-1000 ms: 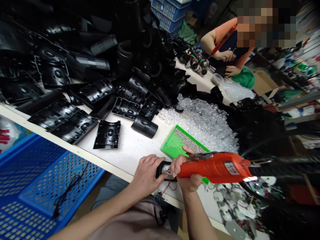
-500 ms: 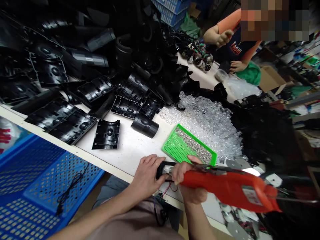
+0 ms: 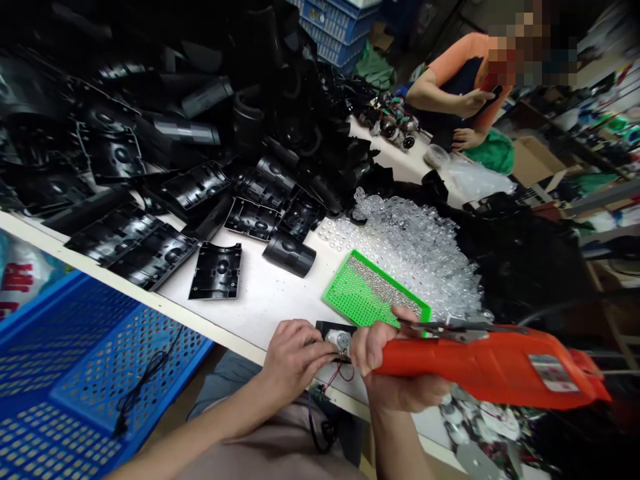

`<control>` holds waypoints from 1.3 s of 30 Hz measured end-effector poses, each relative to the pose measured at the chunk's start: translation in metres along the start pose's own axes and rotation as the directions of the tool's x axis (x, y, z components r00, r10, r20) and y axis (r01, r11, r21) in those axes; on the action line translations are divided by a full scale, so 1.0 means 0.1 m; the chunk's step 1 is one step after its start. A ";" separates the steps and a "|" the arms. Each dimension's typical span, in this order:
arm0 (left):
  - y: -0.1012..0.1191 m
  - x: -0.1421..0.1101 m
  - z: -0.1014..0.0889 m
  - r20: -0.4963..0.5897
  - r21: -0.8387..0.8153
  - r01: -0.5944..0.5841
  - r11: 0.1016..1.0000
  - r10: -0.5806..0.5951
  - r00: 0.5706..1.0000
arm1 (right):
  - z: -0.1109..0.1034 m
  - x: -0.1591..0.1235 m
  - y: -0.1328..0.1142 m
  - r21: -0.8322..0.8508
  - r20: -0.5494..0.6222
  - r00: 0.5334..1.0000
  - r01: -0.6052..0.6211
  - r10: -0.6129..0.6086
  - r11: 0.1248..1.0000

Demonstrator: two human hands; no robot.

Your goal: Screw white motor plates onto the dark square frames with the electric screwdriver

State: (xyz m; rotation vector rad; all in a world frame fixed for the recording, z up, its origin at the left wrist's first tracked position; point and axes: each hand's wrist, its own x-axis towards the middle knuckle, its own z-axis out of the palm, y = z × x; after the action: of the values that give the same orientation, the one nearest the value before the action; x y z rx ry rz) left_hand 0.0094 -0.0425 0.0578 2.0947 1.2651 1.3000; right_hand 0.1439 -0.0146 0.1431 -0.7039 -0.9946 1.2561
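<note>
My right hand (image 3: 383, 363) is wrapped round a red electric screwdriver (image 3: 480, 363), its front end pointing left. Under that end lies a black plastic housing (image 3: 321, 328) with a silver round part (image 3: 339, 339) in it, perhaps a motor. My left hand (image 3: 297, 357) is at the housing's left side, thumb and index finger pinched together near the screwdriver's tip; what they hold is too small to make out. Red and black wires (image 3: 331, 380) run down from the housing to a small circuit board (image 3: 320, 393). Just beyond my hands is a green tray (image 3: 345, 303) of small screws (image 3: 380, 280).
Black half shells (image 3: 216, 270) lie at left before a large dark pile. Clear plastic pieces (image 3: 420, 247) are heaped behind the tray. Metal parts (image 3: 480, 427) lie at lower right. A blue crate (image 3: 165, 363) stands below the white table's edge (image 3: 235, 340). Across the table sits another person (image 3: 453, 100).
My left fingers have moved from the housing's edge into a pinch near the screwdriver's tip. The screwdriver has swung more level and shifted right. The other person has raised a hand.
</note>
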 end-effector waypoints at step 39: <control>-0.12 0.02 -0.01 0.311 0.054 0.197 0.979 -0.204 0.928 | -0.13 -0.01 0.06 -0.074 -0.005 0.997 0.070 -0.071 0.995</control>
State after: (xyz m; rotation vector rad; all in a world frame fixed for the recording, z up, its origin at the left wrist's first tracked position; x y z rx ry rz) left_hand 0.0025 -0.0346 0.0511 2.0234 1.3118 0.8283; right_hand 0.1526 -0.0132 0.1321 -0.7241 -1.0557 1.1594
